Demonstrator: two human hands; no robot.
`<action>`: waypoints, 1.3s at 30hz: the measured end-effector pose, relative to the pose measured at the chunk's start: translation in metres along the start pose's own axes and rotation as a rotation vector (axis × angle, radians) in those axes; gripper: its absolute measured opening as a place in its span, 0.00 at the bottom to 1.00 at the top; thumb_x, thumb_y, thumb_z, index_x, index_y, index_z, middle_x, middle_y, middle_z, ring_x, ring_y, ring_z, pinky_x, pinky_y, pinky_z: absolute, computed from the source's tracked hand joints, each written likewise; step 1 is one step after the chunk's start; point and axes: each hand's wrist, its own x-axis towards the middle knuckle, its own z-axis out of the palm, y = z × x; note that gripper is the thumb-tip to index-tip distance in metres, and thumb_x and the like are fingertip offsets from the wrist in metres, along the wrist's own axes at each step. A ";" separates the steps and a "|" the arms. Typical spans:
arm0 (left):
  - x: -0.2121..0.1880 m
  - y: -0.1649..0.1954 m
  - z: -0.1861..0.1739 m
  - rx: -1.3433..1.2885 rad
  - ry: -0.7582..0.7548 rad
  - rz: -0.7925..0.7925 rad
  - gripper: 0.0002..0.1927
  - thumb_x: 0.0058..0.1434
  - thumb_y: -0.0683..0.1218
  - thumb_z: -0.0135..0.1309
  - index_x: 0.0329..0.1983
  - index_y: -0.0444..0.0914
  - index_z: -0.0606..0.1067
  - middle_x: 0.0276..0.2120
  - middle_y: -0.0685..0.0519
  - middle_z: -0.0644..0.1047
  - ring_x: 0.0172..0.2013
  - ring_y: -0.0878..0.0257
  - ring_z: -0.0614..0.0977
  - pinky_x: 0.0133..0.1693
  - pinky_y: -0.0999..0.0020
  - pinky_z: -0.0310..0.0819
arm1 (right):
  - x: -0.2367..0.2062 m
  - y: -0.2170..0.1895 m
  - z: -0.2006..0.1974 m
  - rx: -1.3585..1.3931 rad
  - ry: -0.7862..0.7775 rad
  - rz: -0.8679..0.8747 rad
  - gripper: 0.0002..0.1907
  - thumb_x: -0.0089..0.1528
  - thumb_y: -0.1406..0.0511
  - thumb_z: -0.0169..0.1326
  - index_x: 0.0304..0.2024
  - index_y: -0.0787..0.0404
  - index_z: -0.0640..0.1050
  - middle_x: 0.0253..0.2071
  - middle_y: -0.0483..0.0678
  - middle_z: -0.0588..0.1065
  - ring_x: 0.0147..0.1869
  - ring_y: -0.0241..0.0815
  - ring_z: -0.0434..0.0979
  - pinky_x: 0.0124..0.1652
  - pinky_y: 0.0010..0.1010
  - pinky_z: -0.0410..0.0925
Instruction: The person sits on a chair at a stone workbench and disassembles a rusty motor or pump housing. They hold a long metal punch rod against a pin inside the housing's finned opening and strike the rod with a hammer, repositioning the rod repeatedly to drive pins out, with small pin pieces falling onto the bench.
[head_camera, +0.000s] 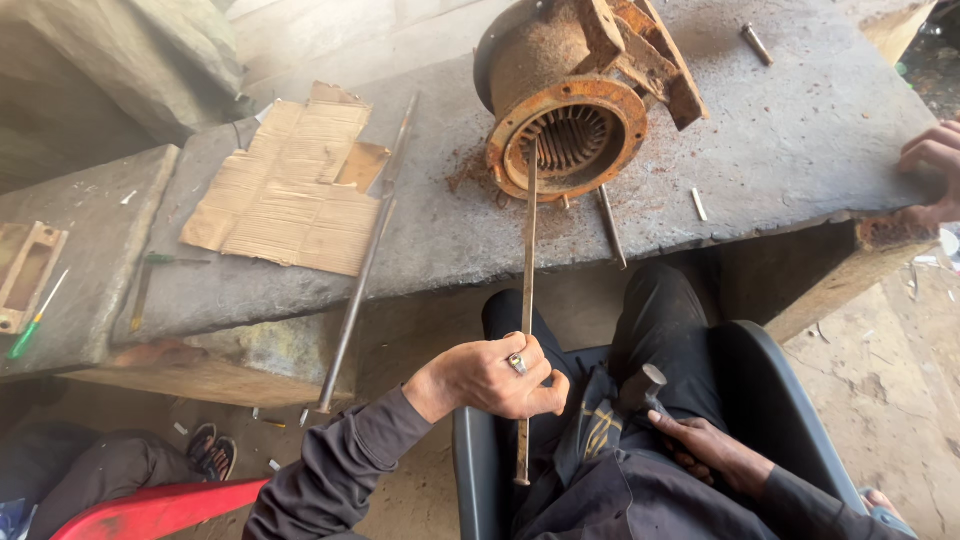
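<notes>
Big grey stone slab (780, 150) serves as the workbench, laid across blocks. On it, lying on its side w/ the open end toward the seated person, is a rusty motor housing (575, 95), slotted stator core visible inside, rust dust spilled on the slab just under the rim. Left of it a torn sheet of cardboard (285, 195), and a long steel rod (360, 270) lies slanting from beside the cardboard past the slab's front edge. Further left, on a lower slab, a green-handled screwdriver (33, 322).

Person sits in a dark plastic chair (770, 400), knees under the slab. Left hand (495, 377) is closed in a fist round a flat metal bar (527, 300), gripping it in the lower half; bar stands near upright in the picture, top end reaching into the housing's mouth at the slots, bottom end hanging below the fist. Right hand (705, 445) rests on the lap, fingers wrapped on the handle of a hammer (645, 388), head up, not raised.

Looks to me like the drift-setting step: bar's being lined up against the core, hammer on standby. Next move prob. needs the tip seated firm on a slot or edge, bar held steady, then the hammer brought up to the bar's free end w/o letting the tip skid.

Someone else's hand (930, 160) rests on the slab's far right edge. Small bolt (756, 43) lies behind the housing.
</notes>
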 end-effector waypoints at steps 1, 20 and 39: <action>0.000 0.000 0.000 -0.007 0.002 -0.007 0.06 0.70 0.46 0.52 0.36 0.46 0.69 0.22 0.60 0.67 0.33 0.65 0.77 0.36 0.74 0.69 | 0.000 0.000 0.000 0.002 -0.003 -0.002 0.30 0.62 0.40 0.52 0.25 0.57 0.67 0.16 0.40 0.59 0.12 0.31 0.53 0.13 0.25 0.50; -0.013 0.003 0.019 -0.087 -0.005 -0.130 0.22 0.72 0.63 0.50 0.34 0.41 0.72 0.24 0.57 0.70 0.36 0.60 0.79 0.43 0.67 0.75 | -0.017 -0.007 0.006 0.031 -0.019 -0.017 0.30 0.62 0.41 0.53 0.25 0.56 0.66 0.16 0.40 0.60 0.13 0.31 0.55 0.14 0.25 0.52; 0.014 0.056 0.101 -0.511 0.568 -0.856 0.24 0.79 0.57 0.42 0.33 0.40 0.77 0.25 0.53 0.74 0.35 0.56 0.78 0.63 0.49 0.71 | -0.091 0.022 0.025 -0.799 0.291 -0.576 0.30 0.57 0.45 0.60 0.55 0.54 0.81 0.22 0.46 0.75 0.23 0.37 0.73 0.28 0.27 0.69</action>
